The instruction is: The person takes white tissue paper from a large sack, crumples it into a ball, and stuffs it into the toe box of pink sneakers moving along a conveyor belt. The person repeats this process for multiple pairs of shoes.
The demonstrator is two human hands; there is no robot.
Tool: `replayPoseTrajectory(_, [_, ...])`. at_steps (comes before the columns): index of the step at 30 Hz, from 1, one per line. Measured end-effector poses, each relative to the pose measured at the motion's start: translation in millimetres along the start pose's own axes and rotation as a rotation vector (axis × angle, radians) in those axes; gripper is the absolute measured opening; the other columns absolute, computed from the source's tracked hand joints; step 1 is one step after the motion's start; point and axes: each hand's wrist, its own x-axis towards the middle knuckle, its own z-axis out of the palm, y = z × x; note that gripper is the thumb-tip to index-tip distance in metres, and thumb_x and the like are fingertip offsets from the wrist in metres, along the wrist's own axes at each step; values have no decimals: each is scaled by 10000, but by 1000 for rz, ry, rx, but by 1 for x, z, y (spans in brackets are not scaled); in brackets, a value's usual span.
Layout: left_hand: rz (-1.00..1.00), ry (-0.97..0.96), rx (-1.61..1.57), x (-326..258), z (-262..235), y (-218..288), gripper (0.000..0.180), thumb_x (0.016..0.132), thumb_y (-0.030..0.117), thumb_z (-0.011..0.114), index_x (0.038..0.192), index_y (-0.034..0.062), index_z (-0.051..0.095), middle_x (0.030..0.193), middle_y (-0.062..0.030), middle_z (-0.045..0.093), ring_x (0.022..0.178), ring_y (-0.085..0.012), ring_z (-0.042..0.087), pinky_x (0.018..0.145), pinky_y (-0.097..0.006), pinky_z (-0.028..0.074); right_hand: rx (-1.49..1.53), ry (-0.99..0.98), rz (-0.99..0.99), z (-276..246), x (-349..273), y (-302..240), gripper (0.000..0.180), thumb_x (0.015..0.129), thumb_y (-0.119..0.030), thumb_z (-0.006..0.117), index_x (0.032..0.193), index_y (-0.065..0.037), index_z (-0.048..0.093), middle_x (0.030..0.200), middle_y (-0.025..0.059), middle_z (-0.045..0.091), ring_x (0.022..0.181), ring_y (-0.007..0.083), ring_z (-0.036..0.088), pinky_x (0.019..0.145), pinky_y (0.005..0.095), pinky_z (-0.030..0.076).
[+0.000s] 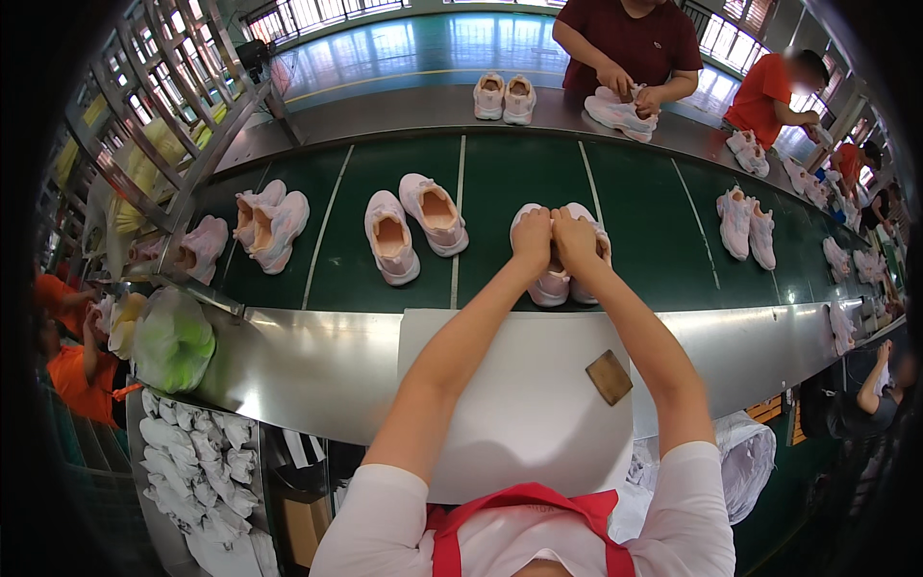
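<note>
A pair of pale pink-white sneakers (550, 288) stands on the green conveyor belt (365, 159) in front of me. Both my arms stretch forward to it. My left hand (531, 238) is closed over the upper of the left sneaker. Right beside it, my right hand (574, 240) grips the upper of the right sneaker (602, 231). My fingers curl over the shoes and their tips are partly hidden. To the left on the belt stands another pair of sneakers (392, 258), with peach insoles showing.
A white board (519, 433) lies before me, bearing a brown block (609, 377). More sneakers (746, 226) ride the belt on both sides. Across it, a person in maroon (630, 43) handles a sneaker (620, 113). A metal rack (144, 144) rises at left, above a green-filled plastic bag (175, 341).
</note>
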Motion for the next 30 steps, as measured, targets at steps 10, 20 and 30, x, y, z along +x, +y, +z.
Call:
replayPoseTrajectory(10, [41, 110, 292, -19, -106, -46, 480, 781, 276, 604, 1156, 2, 483, 1106, -180, 542, 1064, -318, 495, 914, -453, 365, 723, 93, 246, -132, -109, -4, 354, 762, -165, 662, 1090, -80, 563, 939, 82, 583, 880, 252, 567, 746, 359, 449])
replayPoseTrajectory(20, [276, -317, 573, -63, -156, -119, 281, 816, 186, 588, 1047, 39, 523, 989, -138, 573, 985, -331, 518, 942, -547, 262, 381, -87, 421, -161, -222, -32, 520, 683, -249, 728, 1114, -24, 541, 953, 96, 520, 923, 287, 498, 781, 364, 416])
replayPoseTrajectory(30, [687, -429, -245, -205, -122, 44, 269, 738, 75, 648, 1001, 51, 597, 978, -90, 590, 898, -279, 556, 789, -356, 452, 602, -164, 486, -156, -229, -29, 196, 784, -87, 587, 947, -19, 500, 901, 154, 567, 827, 350, 568, 696, 412, 460])
